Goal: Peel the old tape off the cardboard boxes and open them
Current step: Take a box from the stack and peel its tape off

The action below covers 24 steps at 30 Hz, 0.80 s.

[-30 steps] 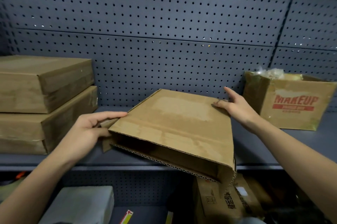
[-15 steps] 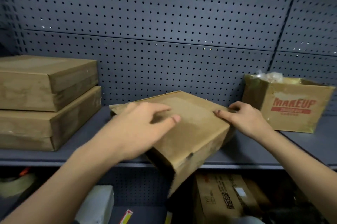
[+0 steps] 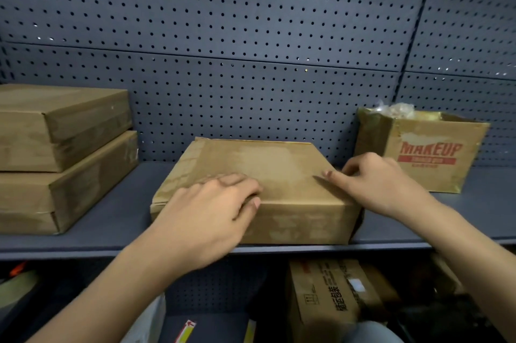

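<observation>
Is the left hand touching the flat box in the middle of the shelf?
Touching. The head view shows the left hand lying on top of the flat box, its fingers bent at the front edge, with no gap between them.

Left hand (image 3: pixel 212 211) and right hand (image 3: pixel 382 186) hold cardboard box (image 3: pixel 279 164) on shelf (image 3: pixel 125 203)
</observation>
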Each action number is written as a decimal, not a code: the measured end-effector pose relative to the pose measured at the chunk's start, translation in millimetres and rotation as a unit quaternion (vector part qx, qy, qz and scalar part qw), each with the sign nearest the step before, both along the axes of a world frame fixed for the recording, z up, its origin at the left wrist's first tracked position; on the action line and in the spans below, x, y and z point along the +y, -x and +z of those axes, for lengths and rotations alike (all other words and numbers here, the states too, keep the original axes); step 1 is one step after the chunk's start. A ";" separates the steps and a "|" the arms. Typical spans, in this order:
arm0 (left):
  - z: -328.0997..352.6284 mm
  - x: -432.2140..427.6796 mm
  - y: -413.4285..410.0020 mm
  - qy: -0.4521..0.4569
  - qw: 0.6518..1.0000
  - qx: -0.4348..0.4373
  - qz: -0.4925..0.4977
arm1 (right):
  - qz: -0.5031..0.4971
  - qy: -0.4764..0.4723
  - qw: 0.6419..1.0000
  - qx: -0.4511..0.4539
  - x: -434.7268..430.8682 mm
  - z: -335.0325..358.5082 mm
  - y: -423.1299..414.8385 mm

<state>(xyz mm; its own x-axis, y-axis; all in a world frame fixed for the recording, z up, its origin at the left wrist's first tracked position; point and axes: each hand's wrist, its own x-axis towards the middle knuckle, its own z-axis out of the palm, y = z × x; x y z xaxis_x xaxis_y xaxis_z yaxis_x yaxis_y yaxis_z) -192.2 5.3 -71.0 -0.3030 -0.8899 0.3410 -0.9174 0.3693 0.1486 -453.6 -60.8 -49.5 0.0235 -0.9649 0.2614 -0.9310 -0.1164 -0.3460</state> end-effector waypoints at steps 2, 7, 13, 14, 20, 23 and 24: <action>-5.1 -2.9 -4.9 0.004 1.000 0.005 -0.013 | 0.035 0.023 0.998 -0.041 -15.1 2.4 3.5; -17.8 -9.7 -26.8 0.012 0.997 0.031 -0.065 | 0.100 0.013 0.992 -0.077 -60.0 -1.3 0.9; -14.6 -15.4 -69.1 -0.045 0.994 0.081 -0.064 | 0.048 -0.060 0.997 0.010 -96.9 -0.4 -4.4; -13.1 -15.3 -73.0 -0.046 0.995 0.085 -0.034 | 0.065 -0.083 0.994 -0.013 -98.4 -1.4 -5.9; -0.7 -8.2 -58.9 -0.043 0.992 0.077 0.093 | 0.114 -0.093 0.987 -0.069 -94.0 -7.5 -14.4; -0.4 -20.0 -52.5 -0.073 0.983 0.114 0.128 | 0.098 -0.092 0.989 -0.062 -91.5 -9.3 -19.9; -1.9 -25.6 -52.2 -0.087 0.980 0.128 0.127 | 0.095 -0.090 0.990 -0.057 -89.5 -9.7 -22.2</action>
